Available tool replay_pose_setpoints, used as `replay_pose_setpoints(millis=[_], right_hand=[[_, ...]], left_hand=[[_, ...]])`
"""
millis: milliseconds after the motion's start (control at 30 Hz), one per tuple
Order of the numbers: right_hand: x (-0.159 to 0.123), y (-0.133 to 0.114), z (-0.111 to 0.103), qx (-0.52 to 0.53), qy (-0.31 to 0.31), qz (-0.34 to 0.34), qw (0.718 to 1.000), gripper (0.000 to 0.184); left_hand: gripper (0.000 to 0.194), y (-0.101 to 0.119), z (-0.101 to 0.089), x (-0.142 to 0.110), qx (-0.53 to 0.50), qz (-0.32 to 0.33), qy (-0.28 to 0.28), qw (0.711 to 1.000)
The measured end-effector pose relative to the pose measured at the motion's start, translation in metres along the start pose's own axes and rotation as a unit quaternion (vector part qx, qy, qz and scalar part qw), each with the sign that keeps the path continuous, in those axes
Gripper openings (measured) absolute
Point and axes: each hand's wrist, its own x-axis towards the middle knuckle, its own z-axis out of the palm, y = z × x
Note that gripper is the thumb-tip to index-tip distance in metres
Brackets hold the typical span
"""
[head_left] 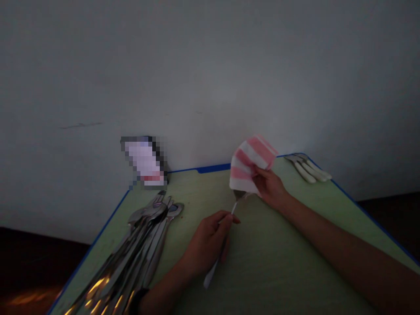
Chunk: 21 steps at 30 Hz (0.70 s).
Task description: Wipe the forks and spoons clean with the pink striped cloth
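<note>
My left hand is closed around the handle of a metal spoon, which points up and to the right. The spoon's bowl is tucked into a pink-and-white striped cloth. My right hand grips that cloth, bunched around the spoon's bowl, just above the green table.
A heap of several metal spoons and forks lies on the table's left side. A few pieces of cutlery with pale handles lie at the far right corner. A blurred-out object leans on the white wall behind. The table has a blue edge.
</note>
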Motion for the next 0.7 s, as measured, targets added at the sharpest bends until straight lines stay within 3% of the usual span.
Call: replay_pose_setpoints(millis=[100, 200, 300, 433, 600, 700], right_hand=[[0.003, -0.001, 0.000, 0.018, 0.045, -0.009, 0.999, 0.013], [0.004, -0.002, -0.001, 0.011, 0.073, 0.006, 0.997, 0.014], [0.002, -0.001, 0.001, -0.033, 0.026, 0.052, 0.998, 0.013], [-0.008, -0.001, 0.006, -0.068, -0.049, 0.048, 0.995, 0.019], [-0.017, -0.011, 0.010, -0.020, -0.120, 0.106, 0.987, 0.014], [-0.015, -0.015, 0.010, -0.046, -0.120, 0.088, 0.988, 0.036]], left_hand=[[0.033, -0.002, -0.003, -0.001, -0.018, 0.005, -0.010, 1.000], [0.032, -0.005, -0.005, -0.004, -0.052, 0.005, -0.057, 0.997], [0.031, -0.006, -0.004, -0.005, -0.055, 0.014, -0.055, 0.997], [0.032, -0.006, -0.004, 0.001, -0.060, 0.007, -0.010, 0.998], [0.037, -0.007, -0.004, 0.006, -0.093, -0.024, 0.006, 0.995], [0.037, -0.006, -0.004, 0.006, -0.090, -0.027, 0.028, 0.995]])
